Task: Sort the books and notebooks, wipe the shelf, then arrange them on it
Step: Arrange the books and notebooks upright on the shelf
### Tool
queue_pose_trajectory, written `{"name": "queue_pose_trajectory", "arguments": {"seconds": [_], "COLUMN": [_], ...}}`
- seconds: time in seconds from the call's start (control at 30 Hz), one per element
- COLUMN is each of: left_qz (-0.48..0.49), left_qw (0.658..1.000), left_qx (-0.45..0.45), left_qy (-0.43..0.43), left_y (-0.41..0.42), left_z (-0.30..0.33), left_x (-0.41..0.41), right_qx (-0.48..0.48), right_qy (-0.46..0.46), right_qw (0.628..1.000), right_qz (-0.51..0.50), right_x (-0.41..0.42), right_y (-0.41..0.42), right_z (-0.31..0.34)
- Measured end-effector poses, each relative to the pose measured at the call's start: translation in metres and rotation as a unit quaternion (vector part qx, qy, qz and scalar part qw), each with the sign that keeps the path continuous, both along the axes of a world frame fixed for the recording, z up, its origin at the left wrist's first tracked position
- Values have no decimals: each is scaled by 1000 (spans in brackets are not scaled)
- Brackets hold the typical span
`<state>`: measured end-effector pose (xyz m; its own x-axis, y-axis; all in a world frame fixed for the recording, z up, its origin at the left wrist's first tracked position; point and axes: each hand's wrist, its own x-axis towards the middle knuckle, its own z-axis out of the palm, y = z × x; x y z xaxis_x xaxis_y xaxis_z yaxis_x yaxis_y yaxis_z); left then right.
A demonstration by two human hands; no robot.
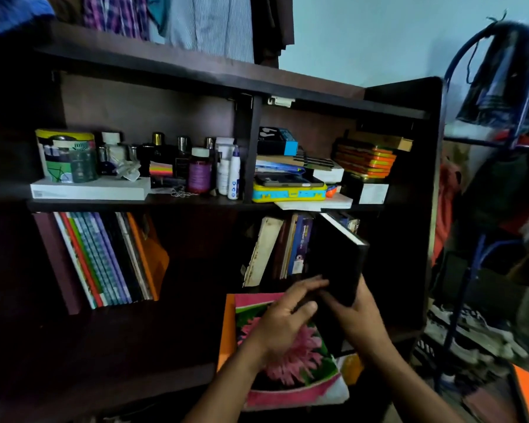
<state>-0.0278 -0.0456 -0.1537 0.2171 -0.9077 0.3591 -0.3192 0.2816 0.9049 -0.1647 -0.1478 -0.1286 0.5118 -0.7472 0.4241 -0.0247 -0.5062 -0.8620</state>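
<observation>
Room: dark wooden shelf (196, 206) against a pale wall, clothes hanging above, a cluttered rack to the right.

Right hand (353, 319): fingers curled round the lower end of a black book (339, 257), gripping it from beneath. Book tilted, its top leaning toward the shelf's right side, pale page edge uppermost. Judged to be on its way in or out of the lower right bay; which, could not be told.

Left hand (287, 322): fingers extended and loosely spread, tips touching the book's lower left edge, apparently steadying it; nothing gripped.

Beneath both hands: flower notebook (287, 361), pink and green cover, lying flat with an orange folder (226, 328) under its left edge, likely a sorted pile kept off the shelf.

Lower right bay: leaning books (275, 248), a worn cream spine at their left, slumped as the bay was only part full.

Lower left bay: row of notebooks (104, 257), thin spines, packed at the left end, leaning left, an orange one last.

Upper left bay: bottles (199, 172), a tin (66, 155), a flat white box (89, 189) at the front edge.

Upper right bay: yellow case (289, 193), stacked orange boxes (364, 160), papers.

Progress, as judged: sorting under way; no cloth in view.
</observation>
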Motion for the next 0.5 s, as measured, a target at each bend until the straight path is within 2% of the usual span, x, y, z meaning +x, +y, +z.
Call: {"name": "queue_pose_trajectory", "arguments": {"seconds": [0.07,0.13,0.2,0.3,0.37,0.4,0.43,0.5], "left_qz": [42,49,51,-4,-68,-83,-87,-57], "left_qw": [989,950,909,871,809,791,790,814], "left_qx": [48,119,124,152,204,220,228,224], "left_qy": [-133,-285,-394,-467,-547,-565,-563,-533], "left_y": [-12,-27,-43,-64,-69,-70,-67,-56], "left_z": [-11,-18,-15,-16,-29,-35,-39,-39], "left_x": [-1,-8,-14,-13,-8,-4,0,13], "right_qx": [45,63,57,44,30,24,22,14], "right_qy": [-76,-132,-147,-108,-73,-65,-66,-65], "right_qw": [994,982,975,979,984,986,987,989], "right_qz": [-60,-120,-156,-165,-157,-150,-143,-132], "right_x": [6,7,-1,-25,-39,-44,-47,-45], "right_y": [-4,-9,-15,-26,-26,-27,-25,-25], "right_z": [-10,-15,-16,-18,-20,-20,-22,-26]}}
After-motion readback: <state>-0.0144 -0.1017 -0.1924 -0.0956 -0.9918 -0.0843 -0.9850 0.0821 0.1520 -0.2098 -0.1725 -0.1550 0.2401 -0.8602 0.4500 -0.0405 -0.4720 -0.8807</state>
